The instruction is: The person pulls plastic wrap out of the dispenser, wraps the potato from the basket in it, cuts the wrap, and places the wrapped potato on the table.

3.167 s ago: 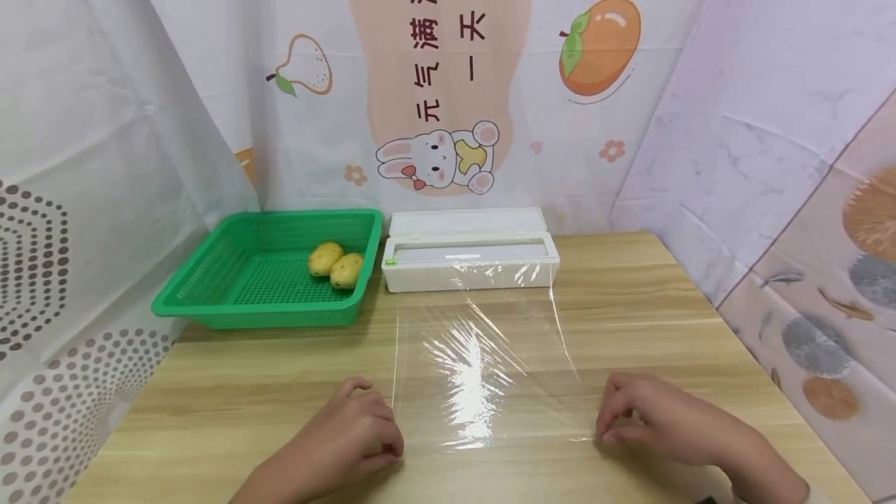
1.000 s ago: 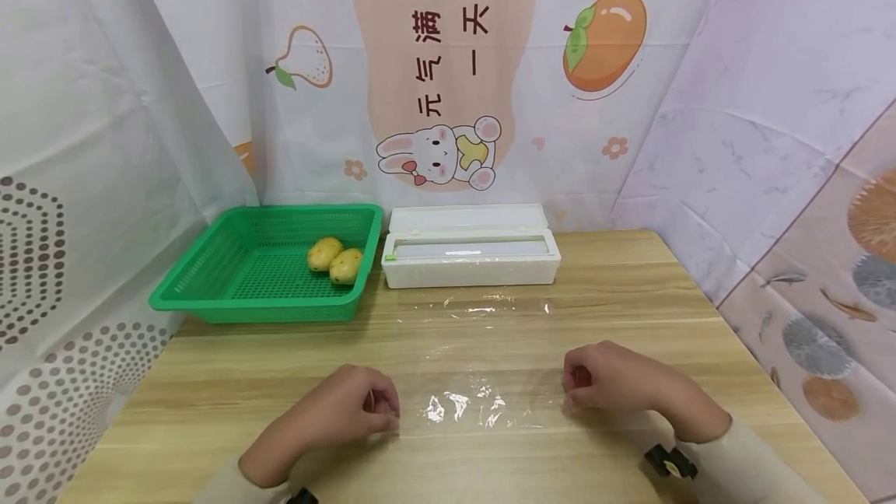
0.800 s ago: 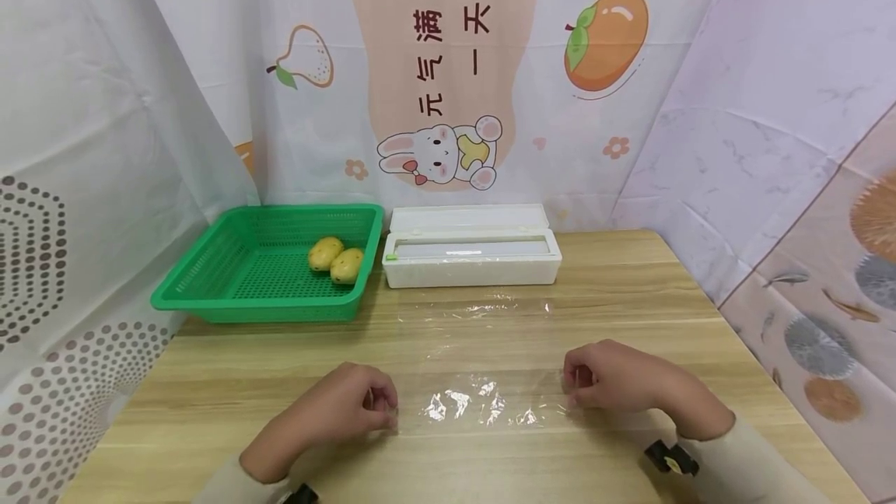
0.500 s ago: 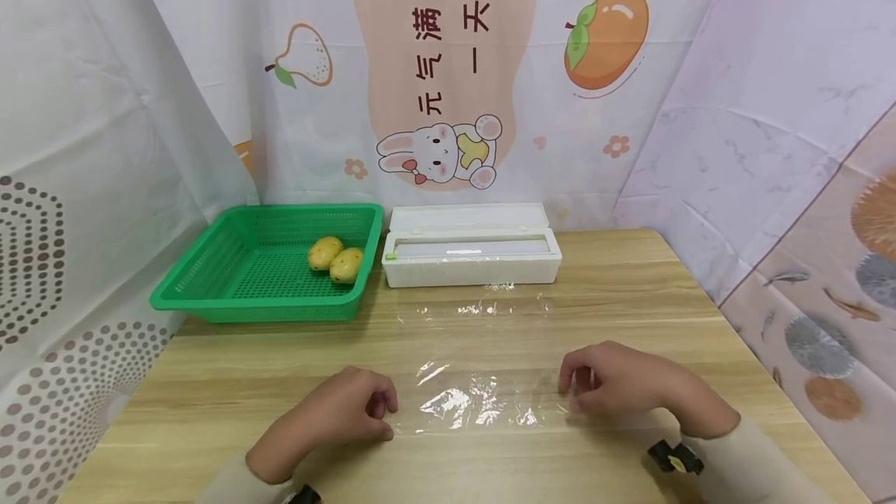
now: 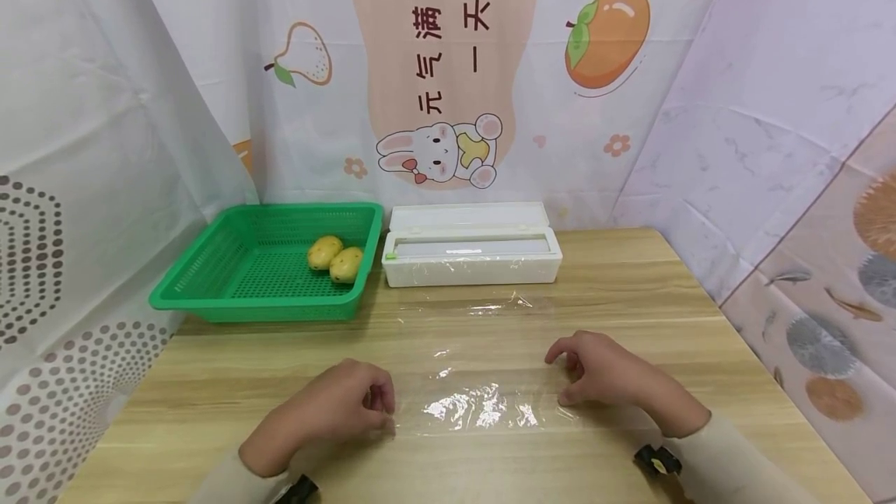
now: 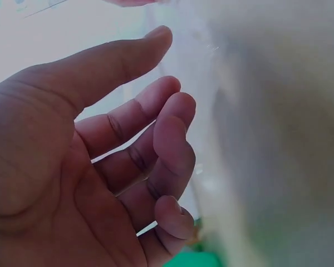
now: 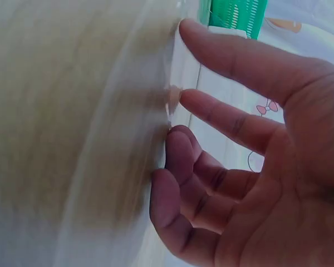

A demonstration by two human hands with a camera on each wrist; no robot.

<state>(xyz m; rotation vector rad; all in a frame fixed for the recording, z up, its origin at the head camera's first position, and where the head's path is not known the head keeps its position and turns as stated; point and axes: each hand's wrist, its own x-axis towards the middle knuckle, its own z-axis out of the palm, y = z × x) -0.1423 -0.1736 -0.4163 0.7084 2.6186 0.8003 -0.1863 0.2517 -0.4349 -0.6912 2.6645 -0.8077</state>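
Observation:
A sheet of clear plastic wrap [image 5: 465, 407] lies on the wooden table in the head view, wrinkled and glinting, reaching toward the white wrap box [image 5: 472, 269]. By the sheet's near left corner is my left hand [image 5: 336, 409], its fingers loosely bent; the left wrist view shows the thumb apart from the fingers [image 6: 175, 136] with nothing pinched. My right hand [image 5: 605, 370] is over the sheet's right edge. Its thumb and index finger stand apart in the right wrist view, the fingertips [image 7: 178, 147] at the surface. Whether the sheet is still joined to the box I cannot tell.
Left of the box stands a green plastic basket [image 5: 252, 303] with two potatoes [image 5: 325, 253] at its right side. The box's lid [image 5: 469, 216] is up, leaning toward the printed curtain [image 5: 301, 146] behind. Curtains also hang along both sides of the table [image 5: 448, 469].
The plastic wrap, earlier stretched from the box toward both hands, now lies flat on the table. Both hands came closer to the box; the right one just shifted left and its fingers spread.

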